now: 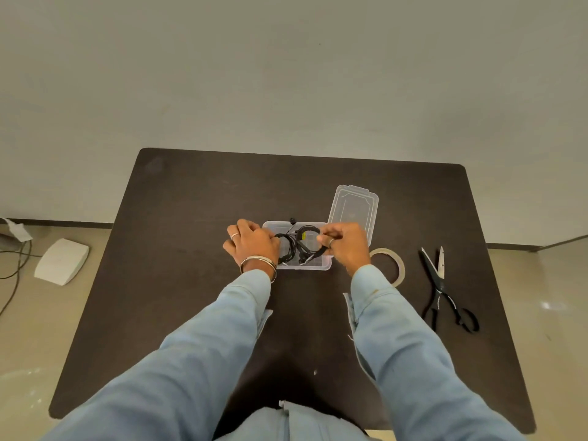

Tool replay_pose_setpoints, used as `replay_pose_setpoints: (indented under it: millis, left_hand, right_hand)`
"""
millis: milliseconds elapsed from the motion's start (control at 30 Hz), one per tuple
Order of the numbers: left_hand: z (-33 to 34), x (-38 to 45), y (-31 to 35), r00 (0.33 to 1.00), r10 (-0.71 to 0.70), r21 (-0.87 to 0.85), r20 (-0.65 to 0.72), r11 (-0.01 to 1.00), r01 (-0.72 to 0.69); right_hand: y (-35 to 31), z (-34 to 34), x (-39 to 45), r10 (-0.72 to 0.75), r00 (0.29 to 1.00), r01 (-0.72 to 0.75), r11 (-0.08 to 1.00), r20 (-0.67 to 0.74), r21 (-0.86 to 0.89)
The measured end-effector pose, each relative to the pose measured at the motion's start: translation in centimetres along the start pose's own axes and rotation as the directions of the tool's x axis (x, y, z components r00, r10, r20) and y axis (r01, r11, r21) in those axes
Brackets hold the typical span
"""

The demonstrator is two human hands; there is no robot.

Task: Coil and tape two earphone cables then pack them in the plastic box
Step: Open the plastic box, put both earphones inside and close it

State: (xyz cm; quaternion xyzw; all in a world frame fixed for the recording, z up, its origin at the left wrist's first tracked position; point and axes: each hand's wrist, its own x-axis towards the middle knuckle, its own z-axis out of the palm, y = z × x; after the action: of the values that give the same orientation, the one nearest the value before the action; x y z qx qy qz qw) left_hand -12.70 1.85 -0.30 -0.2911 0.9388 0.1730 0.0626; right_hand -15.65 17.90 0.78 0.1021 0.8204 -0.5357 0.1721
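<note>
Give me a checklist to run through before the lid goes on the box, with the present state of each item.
1. Both black earphone coils inside the plastic box: ok.
2. No part above the rim: not ok, an earbud pokes over the far edge.
3. Coils taped: cannot tell.
4. Hands clear of the box: not ok, left hand and right hand are at the coils.
5. Lid within reach: ok, beside the box.
6. Tape roll and scissors out of the way: ok.
</note>
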Motion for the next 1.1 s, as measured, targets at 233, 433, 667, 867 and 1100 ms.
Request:
replay_pose_setpoints:
  millis: [233,433,667,867,1100]
  left_hand:
    - [1.0,0.1,-0.8,0.995,0.096,0.126,0.038,0.987,-0.100]
    - [1.7,0.0,-0.8,0.999,0.035,0.057,-0.006,0.998,-0.035]
    - [2.2,0.2,-1.2,0.995,0.053,0.049,0.086,0.997,-0.057]
    - [1.6,0.8,-1.6,0.925,0.161,0.232,0.343,0.940,-0.250]
    - [1.8,0.6,-1.7,0.950,0.108,0.222,0.292,0.959,-0.177]
  right_hand:
    - [0.0,0.9,0.6,-0.114,0.992,0.124,0.933,0.051,-0.337]
    - [0.8,2.5,1.2,-0.135,0.985,0.052,0.816,-0.103,-0.575]
    - [2.0,3.2,1.0,-0.167,0.950,-0.020,0.813,-0.265,-0.582]
    - [1.6,4.1,1.1,-0.038,0.929,-0.170,0.842,-0.369,-0.512]
    - [1.2,2.9,1.2,0.155,0.988,-0.134,0.783,-0.018,-0.607]
